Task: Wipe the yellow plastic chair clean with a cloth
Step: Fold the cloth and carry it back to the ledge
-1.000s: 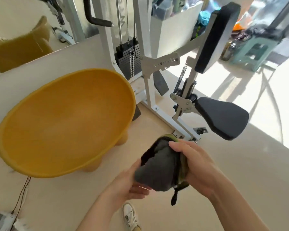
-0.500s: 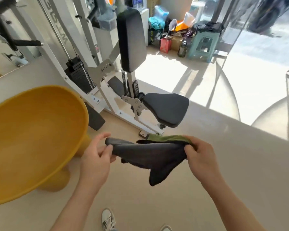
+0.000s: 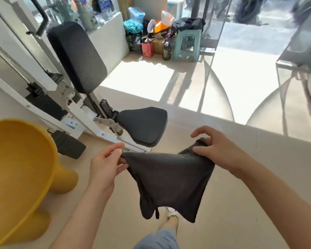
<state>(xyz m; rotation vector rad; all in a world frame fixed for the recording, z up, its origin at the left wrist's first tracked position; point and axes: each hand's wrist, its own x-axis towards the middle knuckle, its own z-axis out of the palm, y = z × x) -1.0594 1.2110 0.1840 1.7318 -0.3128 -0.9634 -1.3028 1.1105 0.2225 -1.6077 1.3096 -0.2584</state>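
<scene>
1 head-worn wide-angle view, facing forward-down, close over cloth (image 3: 169,178).

The yellow plastic chair (image 3: 20,168) stands on the floor at the left edge of the view. It has a wide, bowl-shaped seat with a thick rounded rim on stubby legs, 2 of them visible. The cloth (image 3: 169,178) is dark grey, spread open in the air to the chair's right and apart from it, held at its upper corners by the left hand (image 3: 104,164) and right hand (image 3: 215,151) — its lower edge droops in 2 points, a small loop dangling between them
</scene>
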